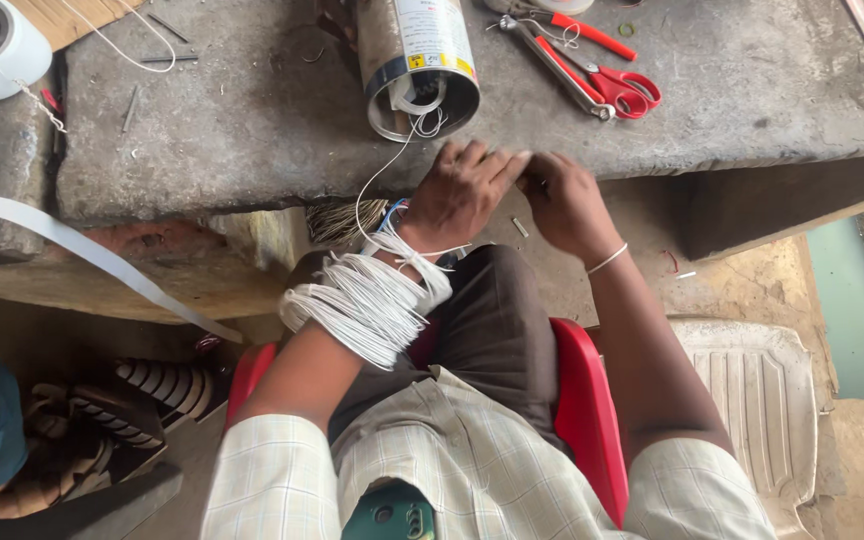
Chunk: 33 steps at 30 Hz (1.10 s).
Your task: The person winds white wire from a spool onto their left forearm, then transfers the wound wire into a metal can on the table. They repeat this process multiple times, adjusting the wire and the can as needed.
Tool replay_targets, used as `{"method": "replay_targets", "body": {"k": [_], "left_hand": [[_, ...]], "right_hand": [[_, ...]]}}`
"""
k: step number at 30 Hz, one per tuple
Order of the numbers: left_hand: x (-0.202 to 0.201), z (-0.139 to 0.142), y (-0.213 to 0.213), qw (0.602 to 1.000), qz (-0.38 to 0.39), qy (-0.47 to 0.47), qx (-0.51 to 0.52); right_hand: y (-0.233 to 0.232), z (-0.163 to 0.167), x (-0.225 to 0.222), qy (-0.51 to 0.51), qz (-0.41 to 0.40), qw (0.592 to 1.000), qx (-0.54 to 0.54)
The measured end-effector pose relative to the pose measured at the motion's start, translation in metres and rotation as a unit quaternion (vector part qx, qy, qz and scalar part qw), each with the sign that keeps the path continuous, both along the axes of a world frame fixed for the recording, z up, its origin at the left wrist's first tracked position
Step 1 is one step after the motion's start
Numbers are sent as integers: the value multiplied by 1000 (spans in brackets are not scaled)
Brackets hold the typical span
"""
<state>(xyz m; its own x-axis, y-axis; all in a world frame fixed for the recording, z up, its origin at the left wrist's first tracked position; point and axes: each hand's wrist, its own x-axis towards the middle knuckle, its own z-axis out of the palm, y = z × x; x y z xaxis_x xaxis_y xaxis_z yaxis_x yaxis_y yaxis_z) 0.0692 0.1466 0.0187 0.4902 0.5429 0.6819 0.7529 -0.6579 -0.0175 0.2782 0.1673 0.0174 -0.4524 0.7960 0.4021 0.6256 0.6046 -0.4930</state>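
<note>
White cord (367, 300) is coiled in many smooth, thin loops around the left forearm, just behind the left hand (457, 195); one strand runs up to the cylindrical metal can (417, 65) beyond it. Both hands meet fingertip to fingertip, pinching something small; right hand (564, 200) is curled. Risk: loose loops could slide off and tangle. Red-handled scissors (602, 75) lie beyond the right hand.

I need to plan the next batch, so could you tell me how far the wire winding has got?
Done: many white wire loops sit around the left forearm. In hand: left hand and right hand meet at the slab's edge. Left: a strand runs from the metal can.
</note>
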Motion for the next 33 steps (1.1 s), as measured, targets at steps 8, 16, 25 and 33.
{"method": "replay_targets", "body": {"k": [8, 16, 25, 33], "left_hand": [[15, -22, 8, 926, 16, -193, -323], [10, -14, 11, 909, 29, -262, -324], [-8, -6, 1, 917, -20, -353, -183], [-44, -20, 3, 904, 58, -395, -155]], "right_hand": [[19, 6, 23, -130, 120, 941, 290], [79, 0, 87, 67, -124, 963, 228], [31, -31, 3, 468, 87, 861, -176], [21, -32, -86, 417, 105, 869, -246]]}}
